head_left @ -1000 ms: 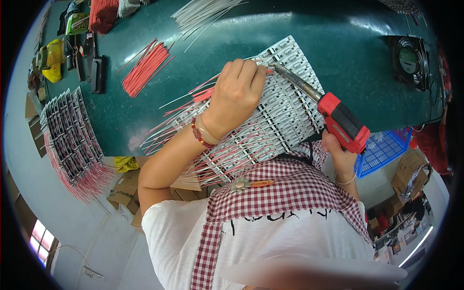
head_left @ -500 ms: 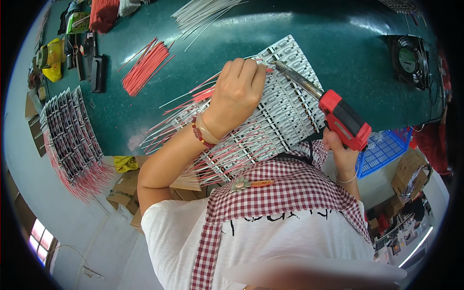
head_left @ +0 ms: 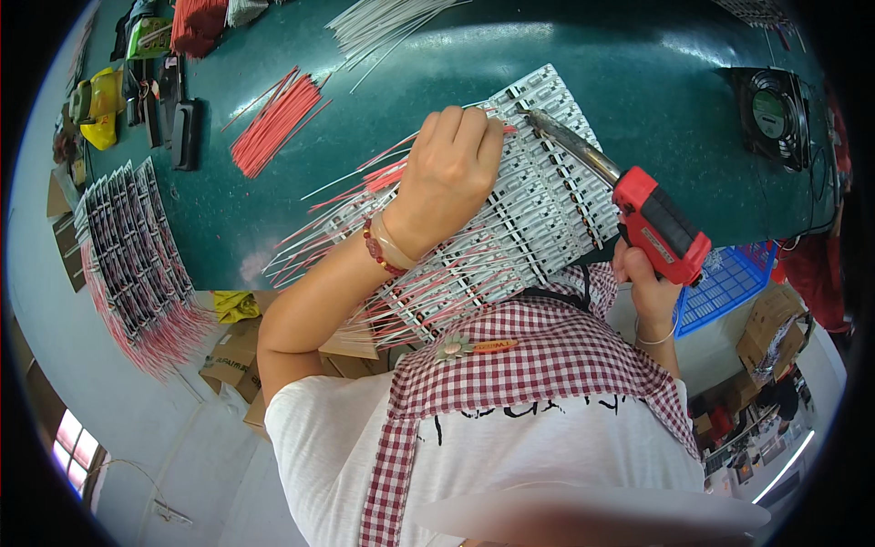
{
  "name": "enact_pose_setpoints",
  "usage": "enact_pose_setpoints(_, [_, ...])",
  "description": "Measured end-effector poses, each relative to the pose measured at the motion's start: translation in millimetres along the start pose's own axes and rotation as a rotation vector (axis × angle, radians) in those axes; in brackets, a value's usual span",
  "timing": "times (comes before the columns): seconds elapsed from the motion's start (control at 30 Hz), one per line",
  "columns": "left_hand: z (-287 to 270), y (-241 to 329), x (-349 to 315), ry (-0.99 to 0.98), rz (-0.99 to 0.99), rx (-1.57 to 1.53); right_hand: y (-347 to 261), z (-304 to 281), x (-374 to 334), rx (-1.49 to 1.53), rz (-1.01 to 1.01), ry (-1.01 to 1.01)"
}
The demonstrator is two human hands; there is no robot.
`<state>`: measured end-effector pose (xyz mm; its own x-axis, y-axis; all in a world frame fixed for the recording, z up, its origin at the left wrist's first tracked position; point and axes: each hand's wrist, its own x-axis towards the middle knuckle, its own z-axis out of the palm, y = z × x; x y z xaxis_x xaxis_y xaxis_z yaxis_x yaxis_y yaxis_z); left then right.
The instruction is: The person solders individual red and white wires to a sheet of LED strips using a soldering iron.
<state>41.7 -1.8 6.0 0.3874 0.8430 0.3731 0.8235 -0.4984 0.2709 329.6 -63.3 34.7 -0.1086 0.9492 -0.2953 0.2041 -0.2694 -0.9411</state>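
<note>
A panel of white circuit boards (head_left: 570, 196) lies tilted at the table's near edge, with red and white wires (head_left: 437, 283) trailing off its left side. Over its upper part, my left hand (head_left: 451, 178) is closed in a pinch on thin red wires (head_left: 387, 173); their ends poke out past the fingertips, close to the panel's pads. My right hand (head_left: 649, 290) grips a red-and-black soldering gun (head_left: 663, 226) from below. The gun's metal tip points up-left and sits near my left fingertips, over the panel. Whether the tip touches a pad I cannot tell.
Loose red wires (head_left: 278, 123) and white wires (head_left: 383, 27) lie on the green table (head_left: 674, 118). Wired panels (head_left: 137, 255) hang at the left edge, near black tools (head_left: 185, 132). At right stand a small fan (head_left: 770, 114) and, lower, a blue basket (head_left: 725, 287).
The soldering gun and my right hand have shifted slightly to the right, and the tip has moved a little away from my left fingertips. My left hand stays nearly still.
</note>
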Motion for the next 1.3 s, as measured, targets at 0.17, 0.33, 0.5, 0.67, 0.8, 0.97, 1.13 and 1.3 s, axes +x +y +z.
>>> enact_pose_setpoints(0.17, [-3.2,0.9,2.2,-0.036,-0.012,0.065,-7.7,7.5,2.1,0.073,-0.083,0.0])
enact_pose_setpoints(0.33, [-9.5,3.8,2.3,-0.094,-0.056,0.11,-12.5,9.8,0.0,0.15,-0.014,0.024])
enact_pose_setpoints(0.5, [-19.7,-0.1,7.6,-0.001,-0.051,0.153,-13.7,10.0,0.1,0.17,-0.025,0.005])
enact_pose_setpoints(0.67, [-8.9,0.9,-3.3,0.05,0.036,0.0,-8.5,7.7,0.3,0.177,-0.009,-0.039])
enact_pose_setpoints(0.8, [-5.2,1.3,-4.9,0.023,0.029,-0.037,-4.3,8.1,-0.5,0.134,0.03,-0.066])
enact_pose_setpoints(0.97, [-4.0,3.9,-4.5,0.001,-0.003,-0.045,1.2,6.6,-3.7,0.107,0.067,-0.087])
enact_pose_setpoints(1.13, [-4.8,6.5,-2.2,-0.029,-0.036,-0.042,12.1,0.4,-7.6,-0.006,0.069,-0.039])
enact_pose_setpoints(1.3, [-4.5,8.0,-1.2,-0.051,-0.044,-0.025,7.2,0.7,-7.2,-0.061,0.015,-0.078])
